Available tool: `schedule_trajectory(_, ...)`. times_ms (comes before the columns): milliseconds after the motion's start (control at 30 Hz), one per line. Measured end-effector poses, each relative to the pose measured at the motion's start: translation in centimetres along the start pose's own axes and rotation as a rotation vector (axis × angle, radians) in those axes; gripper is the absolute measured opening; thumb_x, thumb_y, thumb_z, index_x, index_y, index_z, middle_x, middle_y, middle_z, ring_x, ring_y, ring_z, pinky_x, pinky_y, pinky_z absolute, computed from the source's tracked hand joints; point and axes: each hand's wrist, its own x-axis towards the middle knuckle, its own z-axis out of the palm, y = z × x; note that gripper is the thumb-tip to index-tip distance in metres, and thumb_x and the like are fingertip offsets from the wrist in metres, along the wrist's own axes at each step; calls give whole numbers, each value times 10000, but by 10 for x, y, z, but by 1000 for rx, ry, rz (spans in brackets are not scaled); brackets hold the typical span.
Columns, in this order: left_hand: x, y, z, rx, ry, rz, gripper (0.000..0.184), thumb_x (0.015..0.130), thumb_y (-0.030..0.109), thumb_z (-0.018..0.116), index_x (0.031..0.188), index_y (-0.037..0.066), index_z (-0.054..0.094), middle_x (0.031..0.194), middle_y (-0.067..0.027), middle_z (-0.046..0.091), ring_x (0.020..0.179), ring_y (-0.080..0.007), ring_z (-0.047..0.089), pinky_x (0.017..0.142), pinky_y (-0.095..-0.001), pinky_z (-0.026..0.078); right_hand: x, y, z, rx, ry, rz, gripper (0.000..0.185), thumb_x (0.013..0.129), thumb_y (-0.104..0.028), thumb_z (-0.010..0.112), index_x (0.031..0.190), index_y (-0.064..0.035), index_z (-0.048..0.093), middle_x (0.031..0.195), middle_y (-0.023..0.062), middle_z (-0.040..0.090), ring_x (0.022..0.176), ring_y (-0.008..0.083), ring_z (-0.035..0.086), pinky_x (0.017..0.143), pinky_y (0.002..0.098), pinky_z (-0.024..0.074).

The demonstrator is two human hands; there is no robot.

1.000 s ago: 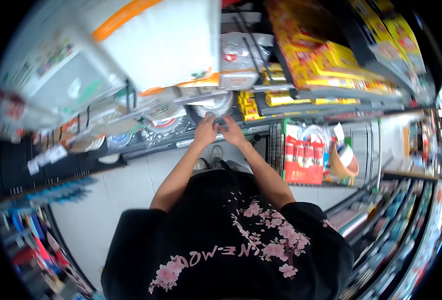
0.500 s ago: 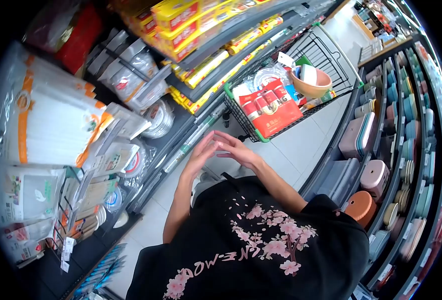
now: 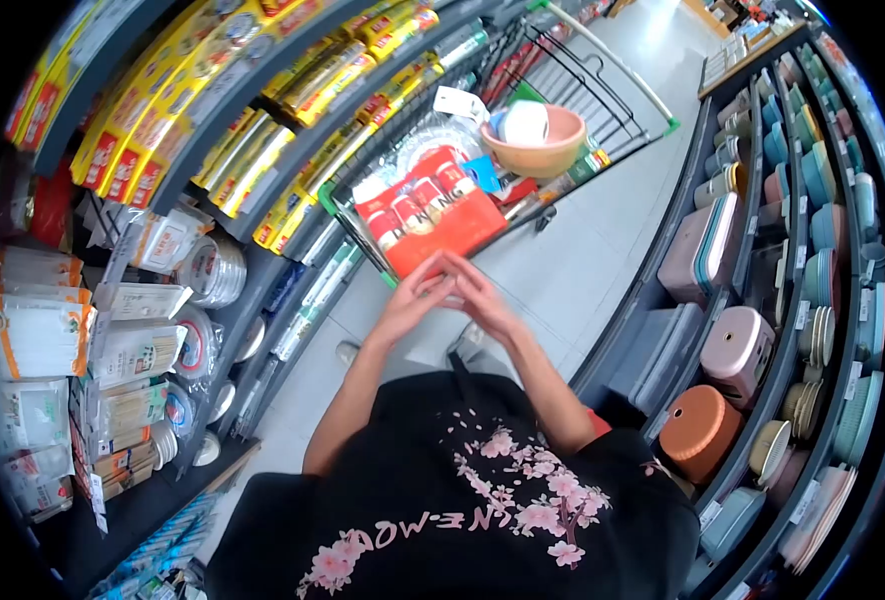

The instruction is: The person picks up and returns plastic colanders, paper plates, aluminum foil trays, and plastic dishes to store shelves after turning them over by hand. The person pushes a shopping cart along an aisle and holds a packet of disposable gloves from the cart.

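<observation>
In the head view my left hand (image 3: 411,303) and my right hand (image 3: 487,303) meet in front of my body, fingers stretched out and their tips touching. Neither hand holds anything that I can see. Just beyond the fingertips stands a black wire shopping cart (image 3: 603,95) with green corners. Closest to my hands inside it is a red pack with cans printed on it (image 3: 443,225). A peach-coloured bowl (image 3: 543,158) sits farther back, with a white rounded item (image 3: 525,122) in it. Clear plastic-wrapped goods (image 3: 423,140) lie beside the pack.
On the left, a shelf holds yellow boxes (image 3: 178,85), yellow rolls (image 3: 333,95), hanging packets (image 3: 43,335) and wrapped plates (image 3: 196,340). Shelves on the right carry bowls and plates, a pink container (image 3: 738,350) and an orange ribbed container (image 3: 700,432). A tiled aisle floor (image 3: 573,260) runs between.
The view has shifted, and the cart now appears farther left and closer to my hands. More of the yellow-box shelf shows. My fingertips remain together.
</observation>
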Motion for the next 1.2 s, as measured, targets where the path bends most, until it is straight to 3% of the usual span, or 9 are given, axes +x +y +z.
schedule_trajectory(333, 81, 9, 107, 60, -112, 17, 752, 958, 355, 656, 1547, 75, 280, 1569, -114, 306, 1456, -222, 298, 1124, -351, 348, -33, -74, -104, 22, 23, -72, 638, 996, -257, 594, 1533, -73, 301, 1546, 130, 358, 1351, 222, 447, 1079, 383, 424)
schedule_trajectory(467, 105, 23, 102, 52, 24, 21, 787, 938, 395, 671, 1537, 48, 297, 1546, -157, 340, 1382, -221, 407, 1086, -344, 390, 2, -93, -114, -40, 12, -60, 633, 1006, -265, 576, 1536, -71, 291, 1538, 111, 375, 1347, 216, 449, 1095, 384, 404)
schedule_trajectory(600, 152, 26, 55, 129, 154, -39, 632, 963, 391, 636, 1487, 112, 419, 1497, -92, 443, 1348, -201, 447, 1076, -361, 390, 61, -118, -125, -219, 61, 50, 556, 1002, -299, 588, 1481, -81, 409, 1484, 73, 448, 1310, 184, 470, 1051, 355, 428)
schedule_trajectory(700, 206, 35, 2, 212, 443, -70, 489, 943, 355, 671, 1294, 24, 592, 1219, -151, 656, 1147, -214, 618, 985, -307, 473, 123, -146, -139, -387, 130, 171, 536, 960, -298, 656, 1406, -46, 501, 1379, 119, 559, 1267, 181, 517, 1014, 319, 424)
schedule_trajectory(767, 266, -22, -68, 198, 534, 113, 462, 938, 341, 678, 1241, -3, 619, 1148, -156, 687, 1090, -224, 646, 964, -321, 489, 177, -136, -165, -533, 161, 145, 551, 942, -300, 666, 1386, -14, 511, 1299, 166, 609, 1211, 202, 562, 980, 324, 454)
schedule_trajectory(900, 338, -46, -136, 555, 756, -130, 612, 867, 412, 713, 1265, -38, 595, 1220, -263, 634, 1166, -356, 611, 1017, -373, 464, 272, -128, -202, -860, 60, 206, 538, 948, -280, 644, 1386, 0, 506, 1302, 169, 594, 1158, 203, 573, 939, 336, 487)
schedule_trajectory(967, 360, -53, -148, 682, 801, -182, 669, 859, 416, 693, 1322, -43, 541, 1277, -291, 581, 1214, -412, 559, 1052, -401, 441, 306, -141, -199, -1014, -16, 318, 574, 920, -299, 658, 1370, 25, 509, 1285, 242, 589, 1180, 317, 581, 976, 397, 472)
schedule_trajectory(1000, 372, -67, -157, 728, 827, -268, 686, 852, 410, 699, 1368, -1, 512, 1302, -267, 575, 1229, -403, 555, 1058, -401, 440, 327, -129, -210, -1154, -74, 299, 629, 906, -315, 651, 1379, 57, 468, 1288, 313, 557, 1248, 429, 517, 1057, 445, 405)
schedule_trajectory(1200, 381, -69, -158, 740, 910, -485, 741, 852, 283, 669, 1478, 45, 350, 1423, -280, 423, 1275, -440, 490, 1076, -437, 432, 397, -48, -261, -1551, 53, 79, 801, 859, -347, 631, 1435, 103, 306, 1467, 375, 333, 1413, 501, 242, 1194, 471, 166)
